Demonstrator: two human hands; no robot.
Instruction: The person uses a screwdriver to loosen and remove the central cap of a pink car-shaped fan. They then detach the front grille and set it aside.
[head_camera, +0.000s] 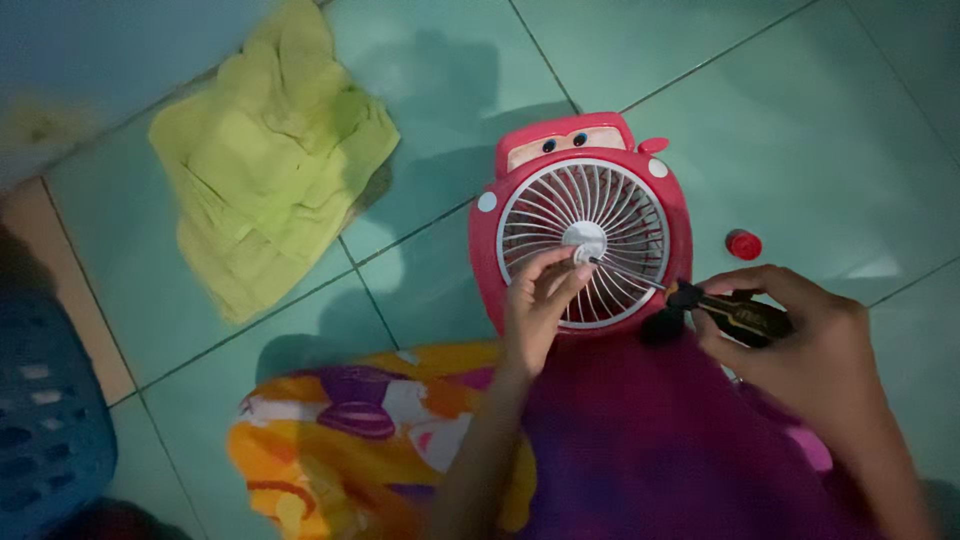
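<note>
Holding screwdriver (right hand), apparently touching fan

The floor is laid with pale green tiles, split by thin dark grout lines that run slantwise. A crumpled yellow-green cloth lies on it at the upper left, spread across a grout line. A red fan shaped like a cartoon car lies flat on the tiles near the middle, its white grille facing up. Just to the right of the fan sits a small red cap. A blue basket stands at the left edge.
</note>
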